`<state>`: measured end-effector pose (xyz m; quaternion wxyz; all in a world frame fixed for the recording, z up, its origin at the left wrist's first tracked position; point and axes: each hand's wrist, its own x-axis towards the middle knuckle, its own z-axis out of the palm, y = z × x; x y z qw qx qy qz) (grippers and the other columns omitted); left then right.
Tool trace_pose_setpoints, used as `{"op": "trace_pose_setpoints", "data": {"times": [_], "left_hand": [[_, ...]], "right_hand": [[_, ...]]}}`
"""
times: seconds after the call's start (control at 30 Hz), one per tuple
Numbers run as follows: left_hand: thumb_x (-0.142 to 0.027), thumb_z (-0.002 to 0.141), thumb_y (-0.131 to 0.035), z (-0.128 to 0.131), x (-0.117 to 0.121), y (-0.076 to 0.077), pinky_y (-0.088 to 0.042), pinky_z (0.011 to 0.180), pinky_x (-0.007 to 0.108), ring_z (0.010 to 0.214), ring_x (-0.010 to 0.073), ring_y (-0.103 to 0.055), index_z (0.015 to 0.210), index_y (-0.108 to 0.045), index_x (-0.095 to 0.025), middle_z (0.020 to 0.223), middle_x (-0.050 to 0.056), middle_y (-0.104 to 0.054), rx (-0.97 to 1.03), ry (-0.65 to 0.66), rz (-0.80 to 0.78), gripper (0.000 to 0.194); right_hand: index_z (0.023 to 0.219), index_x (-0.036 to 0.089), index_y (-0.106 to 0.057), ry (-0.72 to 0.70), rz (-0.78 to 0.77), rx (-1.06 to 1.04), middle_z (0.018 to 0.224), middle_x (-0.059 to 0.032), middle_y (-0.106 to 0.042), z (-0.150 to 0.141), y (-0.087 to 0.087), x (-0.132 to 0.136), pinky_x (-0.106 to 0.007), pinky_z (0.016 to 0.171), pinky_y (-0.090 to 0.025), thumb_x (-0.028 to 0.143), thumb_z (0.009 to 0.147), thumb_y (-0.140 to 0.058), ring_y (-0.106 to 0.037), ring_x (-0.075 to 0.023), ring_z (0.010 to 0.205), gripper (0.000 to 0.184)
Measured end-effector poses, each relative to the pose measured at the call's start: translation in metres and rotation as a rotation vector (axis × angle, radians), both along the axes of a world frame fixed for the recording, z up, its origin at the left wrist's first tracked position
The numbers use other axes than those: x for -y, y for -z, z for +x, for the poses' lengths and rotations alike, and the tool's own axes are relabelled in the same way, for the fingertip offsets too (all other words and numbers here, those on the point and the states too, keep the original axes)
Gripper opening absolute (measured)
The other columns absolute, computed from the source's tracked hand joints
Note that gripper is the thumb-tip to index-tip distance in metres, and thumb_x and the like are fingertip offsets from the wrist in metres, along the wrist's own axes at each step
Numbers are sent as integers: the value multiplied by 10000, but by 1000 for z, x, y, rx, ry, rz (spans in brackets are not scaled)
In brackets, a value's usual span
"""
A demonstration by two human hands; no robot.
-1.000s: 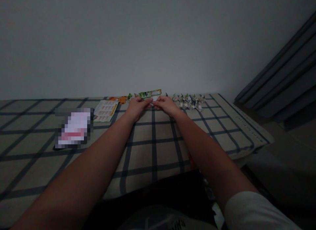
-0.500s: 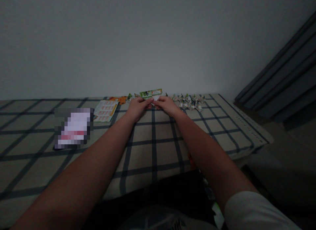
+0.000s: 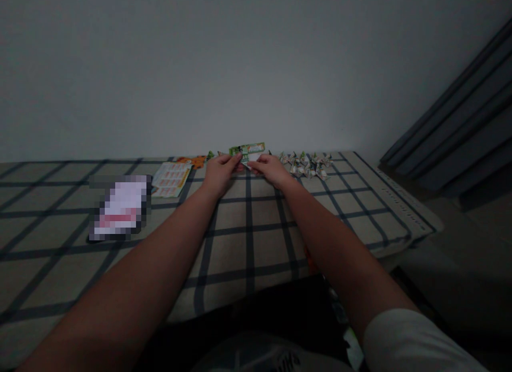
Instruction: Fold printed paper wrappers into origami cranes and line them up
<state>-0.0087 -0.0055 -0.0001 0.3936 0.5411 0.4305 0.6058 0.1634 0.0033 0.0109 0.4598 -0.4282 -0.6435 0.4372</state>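
Observation:
A green printed card with a white part along its lower right is held up near the wall end of the checked cloth. My left hand pinches its left side, thumb across the printed front. At the lower right edge, my right hand grips the white part between thumb and fingers. Both hands are closed, and the fingers behind the card are mostly hidden. Just right of my right hand lie several small white and green pieces with pointed corners; too dim to tell their kind.
A checked cloth covers the surface. On the left are a phone with a blurred screen, a printed sheet and an orange item. A plain wall rises behind; a dark curtain hangs at right.
The card has shifted slightly right and turned, showing more of its front and white part. My left thumb has moved up and left, away from my right thumb.

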Motion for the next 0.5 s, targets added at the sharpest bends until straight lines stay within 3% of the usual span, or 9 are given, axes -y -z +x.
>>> {"op": "trace_pose_setpoints", "data": {"times": [0.3,0.5], "left_hand": [[-589,789,-711,-2,8,-6,-435,639,275,613,157,-552,620,-714,-175,602,24,-653,-175,-82,96,448],[-439,699,-795,0,7,-7,-423,588,256,607,155,-590,749,-710,-167,640,15,-672,-159,-60,84,289]], "right_hand": [[659,179,-595,25,-3,32,611,15,-602,0,-3,2,-246,616,-432,284,811,-731,-531,-112,595,230],[679,187,-585,9,4,6,616,27,-590,0,-1,0,-236,598,-419,250,795,-724,-516,-101,583,192]]}}
